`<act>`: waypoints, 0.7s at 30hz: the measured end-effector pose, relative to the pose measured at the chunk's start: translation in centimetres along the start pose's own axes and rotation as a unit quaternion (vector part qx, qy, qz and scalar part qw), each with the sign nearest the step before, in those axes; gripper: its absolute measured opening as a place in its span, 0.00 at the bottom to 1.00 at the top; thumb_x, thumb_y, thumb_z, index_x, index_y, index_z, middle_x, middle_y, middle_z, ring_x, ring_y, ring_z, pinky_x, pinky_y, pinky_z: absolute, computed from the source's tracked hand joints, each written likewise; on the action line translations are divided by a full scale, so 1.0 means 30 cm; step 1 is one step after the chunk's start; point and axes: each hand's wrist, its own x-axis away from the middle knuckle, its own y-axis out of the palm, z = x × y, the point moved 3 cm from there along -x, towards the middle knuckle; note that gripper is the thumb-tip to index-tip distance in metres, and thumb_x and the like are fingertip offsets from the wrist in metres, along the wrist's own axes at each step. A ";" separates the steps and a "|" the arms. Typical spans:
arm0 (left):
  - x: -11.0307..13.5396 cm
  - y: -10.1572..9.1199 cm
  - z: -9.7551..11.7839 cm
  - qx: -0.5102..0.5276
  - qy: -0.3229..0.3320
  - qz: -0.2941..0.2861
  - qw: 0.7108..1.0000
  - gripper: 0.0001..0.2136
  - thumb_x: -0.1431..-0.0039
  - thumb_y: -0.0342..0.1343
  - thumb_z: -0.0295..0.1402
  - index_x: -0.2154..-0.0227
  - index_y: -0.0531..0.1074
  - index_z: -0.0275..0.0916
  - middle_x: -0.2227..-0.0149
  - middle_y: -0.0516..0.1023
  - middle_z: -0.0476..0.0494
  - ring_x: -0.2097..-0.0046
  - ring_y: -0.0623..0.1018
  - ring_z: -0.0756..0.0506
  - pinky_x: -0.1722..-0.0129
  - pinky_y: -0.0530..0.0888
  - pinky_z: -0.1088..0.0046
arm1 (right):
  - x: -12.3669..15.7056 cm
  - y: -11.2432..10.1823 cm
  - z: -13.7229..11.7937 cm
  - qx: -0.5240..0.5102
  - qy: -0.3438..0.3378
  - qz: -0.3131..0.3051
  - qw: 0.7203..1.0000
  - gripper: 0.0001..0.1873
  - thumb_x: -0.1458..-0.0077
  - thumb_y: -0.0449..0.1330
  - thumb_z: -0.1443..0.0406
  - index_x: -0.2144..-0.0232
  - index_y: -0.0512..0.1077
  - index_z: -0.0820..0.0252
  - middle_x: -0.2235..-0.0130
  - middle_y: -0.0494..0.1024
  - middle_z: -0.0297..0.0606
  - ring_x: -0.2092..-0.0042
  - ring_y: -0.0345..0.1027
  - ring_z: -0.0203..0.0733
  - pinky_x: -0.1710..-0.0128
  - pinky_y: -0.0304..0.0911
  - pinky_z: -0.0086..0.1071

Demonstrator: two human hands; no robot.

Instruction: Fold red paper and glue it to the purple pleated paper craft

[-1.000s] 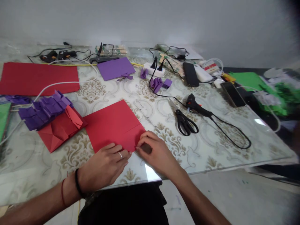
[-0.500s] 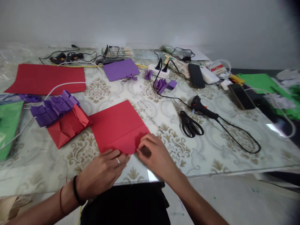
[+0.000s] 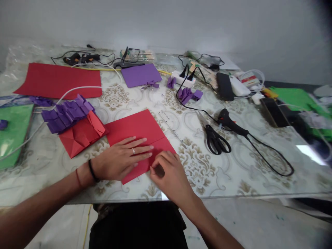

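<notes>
A creased sheet of red paper (image 3: 137, 124) lies on the table in front of me. My left hand (image 3: 123, 157) rests flat across it, fingers stretched out and slightly apart. At the sheet's near right edge, my right hand (image 3: 167, 173) has its thumb and forefinger pinched together on the paper. Left of the sheet, touching its corner, is a folded red paper piece (image 3: 80, 135) with a row of pleated purple paper (image 3: 68, 114) along its top. A clear ruler (image 3: 172, 128) lies just right of the sheet.
Black-handled scissors (image 3: 217, 140) and a black glue gun (image 3: 230, 123) with a looped cord lie to the right. A white power strip (image 3: 183, 79), purple sheet (image 3: 141, 75) and large red sheet (image 3: 62, 81) are farther back. Phones (image 3: 224, 86) and green paper (image 3: 293, 95) sit at right.
My left hand has moved from the sheet's near edge up onto its surface, its fingers now spread flat. My right hand stays pinched at the near right edge. The view has shifted slightly.
</notes>
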 end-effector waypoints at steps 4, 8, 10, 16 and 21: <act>-0.013 0.047 -0.030 0.011 0.013 -0.044 0.999 0.28 0.27 0.47 0.32 0.26 0.57 0.39 0.24 0.58 0.46 0.22 0.50 0.38 0.23 0.47 0.51 | 0.009 0.015 -0.029 0.002 -0.009 -0.001 1.000 0.11 0.48 0.63 0.75 0.72 0.67 0.56 0.67 0.74 0.34 0.61 0.68 0.46 0.56 0.57 0.40; -0.011 0.059 -0.022 0.005 -0.005 -0.050 0.999 0.28 0.24 0.44 0.34 0.24 0.52 0.41 0.22 0.51 0.48 0.21 0.47 0.40 0.22 0.46 0.53 | 0.023 0.029 -0.066 0.007 -0.008 0.005 1.000 0.11 0.46 0.62 0.75 0.71 0.67 0.56 0.67 0.74 0.34 0.61 0.67 0.45 0.56 0.57 0.39; -0.010 0.060 -0.019 -0.001 -0.003 -0.053 0.999 0.28 0.23 0.43 0.36 0.24 0.52 0.40 0.22 0.49 0.47 0.21 0.47 0.41 0.22 0.46 0.53 | 0.027 0.035 -0.081 0.008 -0.003 0.006 1.000 0.11 0.45 0.62 0.75 0.72 0.66 0.56 0.67 0.73 0.34 0.61 0.67 0.45 0.56 0.57 0.39; -0.008 0.069 -0.023 -0.006 -0.001 -0.057 0.998 0.27 0.23 0.42 0.37 0.25 0.53 0.39 0.21 0.49 0.44 0.21 0.47 0.39 0.23 0.47 0.50 | 0.026 0.057 -0.117 -0.001 -0.006 0.005 1.000 0.12 0.45 0.63 0.75 0.72 0.66 0.56 0.68 0.73 0.33 0.61 0.68 0.44 0.57 0.57 0.39; -0.007 0.072 -0.023 -0.004 0.003 -0.063 0.998 0.28 0.23 0.43 0.37 0.24 0.51 0.39 0.22 0.49 0.44 0.21 0.47 0.39 0.23 0.46 0.50 | 0.034 0.081 -0.151 -0.008 -0.010 0.001 1.000 0.12 0.45 0.62 0.75 0.73 0.65 0.55 0.68 0.74 0.33 0.62 0.68 0.44 0.58 0.58 0.39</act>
